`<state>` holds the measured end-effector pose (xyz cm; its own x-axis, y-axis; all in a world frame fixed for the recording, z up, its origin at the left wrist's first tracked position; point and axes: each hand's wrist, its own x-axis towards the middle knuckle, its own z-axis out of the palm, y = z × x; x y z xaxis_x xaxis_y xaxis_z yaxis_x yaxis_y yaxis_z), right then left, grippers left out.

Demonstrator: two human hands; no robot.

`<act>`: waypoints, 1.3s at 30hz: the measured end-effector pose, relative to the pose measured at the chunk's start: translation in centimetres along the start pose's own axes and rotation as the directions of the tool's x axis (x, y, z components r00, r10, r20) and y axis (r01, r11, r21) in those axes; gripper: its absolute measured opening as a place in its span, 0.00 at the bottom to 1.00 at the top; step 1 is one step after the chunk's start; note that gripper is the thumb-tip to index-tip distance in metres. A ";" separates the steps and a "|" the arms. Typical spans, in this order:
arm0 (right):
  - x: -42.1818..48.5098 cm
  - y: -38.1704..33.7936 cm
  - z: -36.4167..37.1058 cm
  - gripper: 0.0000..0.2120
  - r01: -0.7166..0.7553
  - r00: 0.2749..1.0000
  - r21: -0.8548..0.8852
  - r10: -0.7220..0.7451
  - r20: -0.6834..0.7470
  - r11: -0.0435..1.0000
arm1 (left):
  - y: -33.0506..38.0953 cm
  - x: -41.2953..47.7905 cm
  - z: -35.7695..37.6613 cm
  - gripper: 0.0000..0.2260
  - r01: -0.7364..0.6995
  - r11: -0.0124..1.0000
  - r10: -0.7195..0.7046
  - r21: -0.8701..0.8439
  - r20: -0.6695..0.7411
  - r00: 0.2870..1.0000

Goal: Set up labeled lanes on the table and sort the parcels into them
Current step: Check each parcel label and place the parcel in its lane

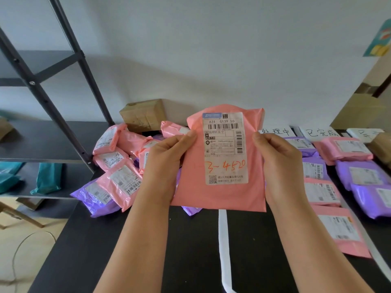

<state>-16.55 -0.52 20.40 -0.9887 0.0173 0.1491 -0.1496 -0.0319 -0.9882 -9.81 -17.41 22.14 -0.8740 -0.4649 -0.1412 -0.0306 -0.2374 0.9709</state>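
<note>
Between both hands (167,157), pink parcel (224,195); label (225,148) handwritten "3-4520".

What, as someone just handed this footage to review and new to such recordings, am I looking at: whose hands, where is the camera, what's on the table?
There is no machine here: a person wears one camera on the head, looking forward and down, so the single picture shows their own two arms. The left hand and right hand hold a pink parcel upright by its side edges, its shipping label facing the camera. Below is a black table with a white tape strip marking a lane. On the left lies a loose pile of pink and purple parcels; on the right, rows of parcels lie before handwritten paper signs.
</note>
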 end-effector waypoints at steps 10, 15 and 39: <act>0.4 -1.0 -0.8 0.12 0.067 0.990 -0.143 -0.083 -0.111 0.988 | -0.3 0.4 -0.2 0.15 -0.128 0.970 0.124 0.208 0.031 0.992; 1.4 -0.5 -1.4 0.16 -0.032 0.982 -0.140 0.005 -0.188 0.990 | -0.7 0.3 0.0 0.07 -0.148 0.956 0.145 0.254 0.032 0.989; 1.4 1.3 -1.6 0.03 -0.036 0.999 -0.230 0.026 -0.046 0.972 | -2.2 2.4 0.6 0.06 -0.052 0.997 0.058 0.055 -0.115 0.992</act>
<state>-18.11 1.10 19.22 -0.9906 0.0625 0.1213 -0.1068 0.1984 -0.9743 -12.09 -17.49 19.76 -0.8126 -0.5731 -0.1063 -0.0120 -0.1660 0.9861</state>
